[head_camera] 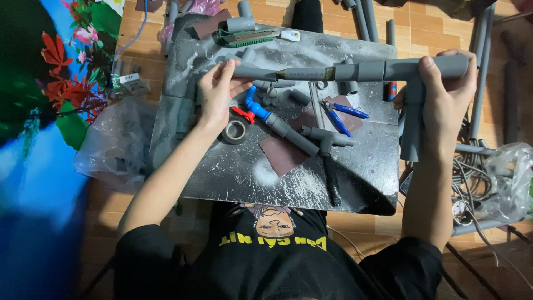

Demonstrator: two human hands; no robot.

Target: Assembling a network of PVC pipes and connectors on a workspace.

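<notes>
Both hands hold a grey pipe assembly (355, 71) level above the dusty tabletop (244, 166). Left hand (215, 91) pinches its thin end, fingers closed on it. Right hand (444, 91) is clenched around the tee end, where a short branch hangs down. Below the assembly lie blue-handled pliers (340, 115), a tape roll (235, 131), sandpaper (283, 154) and a blue-tipped pipe piece (277, 125).

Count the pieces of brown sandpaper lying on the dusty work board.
3 that I can see: one sheet near the front middle, one under the pipe fittings mid-board, one at the back left edge. Others may be hidden under the parts.
</notes>
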